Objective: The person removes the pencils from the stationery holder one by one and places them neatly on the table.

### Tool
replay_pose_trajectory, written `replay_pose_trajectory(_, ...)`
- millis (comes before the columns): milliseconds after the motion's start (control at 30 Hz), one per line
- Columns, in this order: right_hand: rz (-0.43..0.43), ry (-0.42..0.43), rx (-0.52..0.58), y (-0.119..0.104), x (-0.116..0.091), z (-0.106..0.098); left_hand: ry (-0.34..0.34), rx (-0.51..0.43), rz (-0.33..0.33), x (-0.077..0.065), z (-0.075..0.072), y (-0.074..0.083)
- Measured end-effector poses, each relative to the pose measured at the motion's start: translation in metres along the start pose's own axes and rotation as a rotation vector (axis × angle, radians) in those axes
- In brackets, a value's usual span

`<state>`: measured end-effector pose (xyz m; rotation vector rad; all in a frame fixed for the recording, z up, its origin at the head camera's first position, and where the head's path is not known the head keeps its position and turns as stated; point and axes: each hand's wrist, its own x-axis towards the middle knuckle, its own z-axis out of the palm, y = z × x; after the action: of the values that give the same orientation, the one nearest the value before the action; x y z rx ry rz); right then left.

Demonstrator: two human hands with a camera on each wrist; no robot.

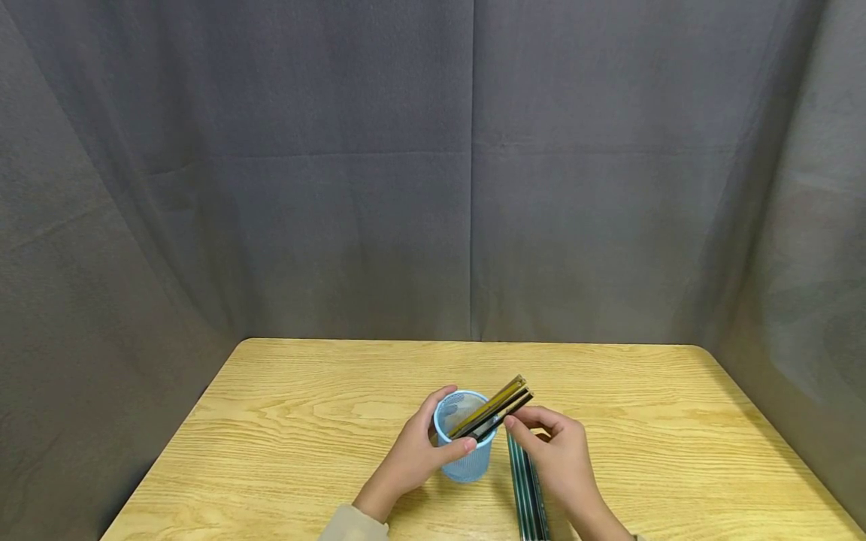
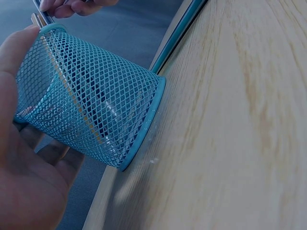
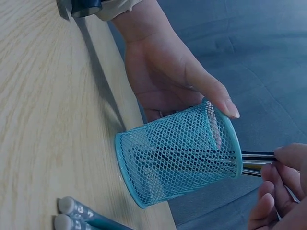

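Observation:
A light-blue wire-mesh pen cup is in my left hand, whose thumb and fingers wrap round it near the rim. Several slim pencils, yellow and black, lean out of the cup toward the right. With thumb and fingertips my right hand pinches the dark pencils near the rim, seen also in the right wrist view where pencils run from the cup into the fingers. Whether the cup's base fully touches the table I cannot tell.
Several dark green striped pencils lie side by side on the wooden table, just right of the cup and partly beneath my right hand. Grey curtains enclose the table at the back and both sides.

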<state>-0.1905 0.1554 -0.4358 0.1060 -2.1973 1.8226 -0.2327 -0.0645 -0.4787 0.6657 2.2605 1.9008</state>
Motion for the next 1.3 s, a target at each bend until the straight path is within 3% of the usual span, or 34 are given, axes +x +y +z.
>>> replay_pose_trajectory(333, -0.038, 0.043, -0.002, -0.001, 0.002, -0.002, 0.002, -0.004, -0.001, 0.001, 0.000, -0.001)
replay_pose_trajectory(1300, -0.030, 0.117, 0.051, -0.024, 0.001, -0.015, 0.005, -0.003, -0.001, 0.000, 0.001, 0.000)
